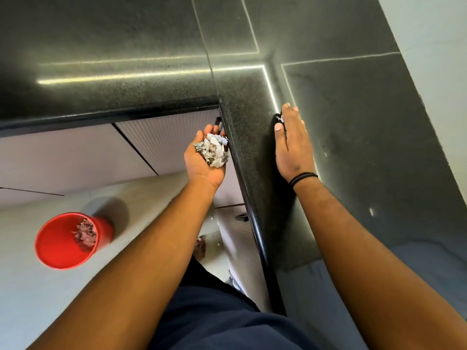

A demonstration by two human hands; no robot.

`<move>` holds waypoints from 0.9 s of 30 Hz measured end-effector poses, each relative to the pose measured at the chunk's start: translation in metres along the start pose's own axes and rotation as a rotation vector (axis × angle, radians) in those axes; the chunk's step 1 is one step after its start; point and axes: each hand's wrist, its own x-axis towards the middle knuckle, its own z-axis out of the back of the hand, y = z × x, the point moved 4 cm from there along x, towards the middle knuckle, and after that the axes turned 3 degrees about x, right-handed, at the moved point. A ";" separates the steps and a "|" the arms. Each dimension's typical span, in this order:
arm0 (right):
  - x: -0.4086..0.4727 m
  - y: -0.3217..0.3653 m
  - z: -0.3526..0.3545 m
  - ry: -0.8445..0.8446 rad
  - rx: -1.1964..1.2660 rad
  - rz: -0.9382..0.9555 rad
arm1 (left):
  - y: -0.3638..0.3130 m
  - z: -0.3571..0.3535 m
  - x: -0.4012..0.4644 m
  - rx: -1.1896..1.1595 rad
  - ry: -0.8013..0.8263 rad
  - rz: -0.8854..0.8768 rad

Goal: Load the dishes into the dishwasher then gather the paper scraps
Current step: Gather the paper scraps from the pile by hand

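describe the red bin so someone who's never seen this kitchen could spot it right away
Look down from the black granite counter to the pale floor on the person's left. The red bin stands there alone, round and open-topped, with paper scraps inside. It is the only bright red thing in view.

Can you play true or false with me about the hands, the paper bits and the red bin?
1. The left hand holds a pile of paper scraps in its cupped palm. True.
2. The right hand is curled into a fist. False: it lies flat, fingers straight, on the black counter.
3. The red bin stands on the counter. False: it stands on the floor, below and to the left.
4. The red bin already has scraps in it. True.
5. The right wrist wears a dark band. True.
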 end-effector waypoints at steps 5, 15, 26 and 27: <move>-0.006 0.028 -0.023 0.001 0.005 0.043 | 0.003 -0.006 -0.002 0.017 0.031 0.001; -0.036 0.102 -0.089 0.063 0.181 0.191 | -0.003 -0.007 -0.012 0.151 0.268 -0.007; -0.055 0.089 -0.052 -0.365 0.587 0.008 | -0.001 -0.002 0.002 0.027 0.080 0.042; -0.065 0.088 -0.052 -0.381 0.609 0.006 | 0.000 0.000 0.003 0.035 0.063 0.049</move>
